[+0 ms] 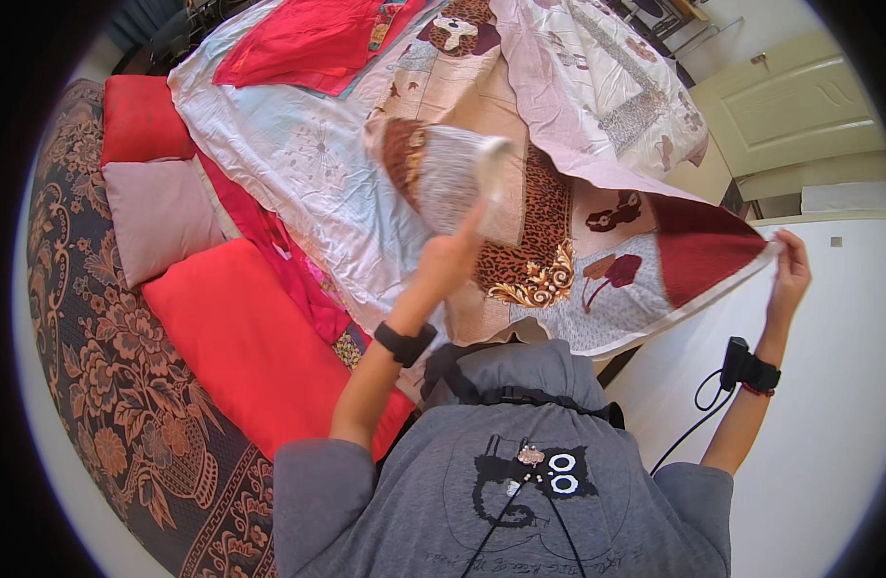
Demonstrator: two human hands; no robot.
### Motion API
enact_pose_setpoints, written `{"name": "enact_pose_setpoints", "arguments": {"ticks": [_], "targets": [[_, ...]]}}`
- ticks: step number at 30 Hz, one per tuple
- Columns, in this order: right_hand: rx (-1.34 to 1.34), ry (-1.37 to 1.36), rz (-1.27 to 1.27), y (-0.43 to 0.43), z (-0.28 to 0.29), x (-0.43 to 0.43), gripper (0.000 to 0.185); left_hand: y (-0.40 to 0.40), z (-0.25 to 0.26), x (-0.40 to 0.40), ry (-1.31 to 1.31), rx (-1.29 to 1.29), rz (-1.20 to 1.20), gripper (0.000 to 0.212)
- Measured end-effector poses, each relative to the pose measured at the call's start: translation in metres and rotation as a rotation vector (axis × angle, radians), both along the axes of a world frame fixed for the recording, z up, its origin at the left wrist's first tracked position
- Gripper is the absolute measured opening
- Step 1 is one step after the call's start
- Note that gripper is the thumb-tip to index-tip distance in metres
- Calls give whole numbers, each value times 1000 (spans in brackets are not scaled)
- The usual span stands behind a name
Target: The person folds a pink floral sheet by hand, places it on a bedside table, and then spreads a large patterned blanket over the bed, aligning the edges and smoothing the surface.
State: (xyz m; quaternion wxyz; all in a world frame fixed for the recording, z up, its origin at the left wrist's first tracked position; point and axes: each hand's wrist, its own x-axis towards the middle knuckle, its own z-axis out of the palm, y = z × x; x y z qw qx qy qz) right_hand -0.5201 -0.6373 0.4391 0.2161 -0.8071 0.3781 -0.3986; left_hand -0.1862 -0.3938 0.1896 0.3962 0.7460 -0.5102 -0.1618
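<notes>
A large patterned quilt [623, 282], with leopard print, gold scrolls and dark red patches, spreads in front of me. My right hand [788, 271] pinches its pale-edged corner, pulled out to the right. Near the middle, my left hand [453, 256] touches a raised, motion-blurred fold of patterned cloth; its fingertips are partly blurred and the grip is unclear. Under and left of the quilt lies a pale blue-white sheet [284, 137] with a dandelion print. A pink and white part of the cloth [594, 87] lies turned over at the upper right.
Left of the sheet are a red cushion [143, 119], a greyish-pink cushion [161, 213] and a long red pillow [247, 347], beside a floral-patterned cover [117, 390]. Red cloth [298, 43] lies at the top. A pale panelled door [797, 108] stands at the upper right.
</notes>
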Motion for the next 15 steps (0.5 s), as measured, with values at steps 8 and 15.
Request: {"name": "enact_pose_setpoints", "arguments": {"ticks": [8,15], "targets": [[1026,195,342,58,-148,66,12,-23,14,-97,281,-64,-353,58],[719,313,227,62,-192,40,21,-17,28,-81,666,-59,-174,41]]}}
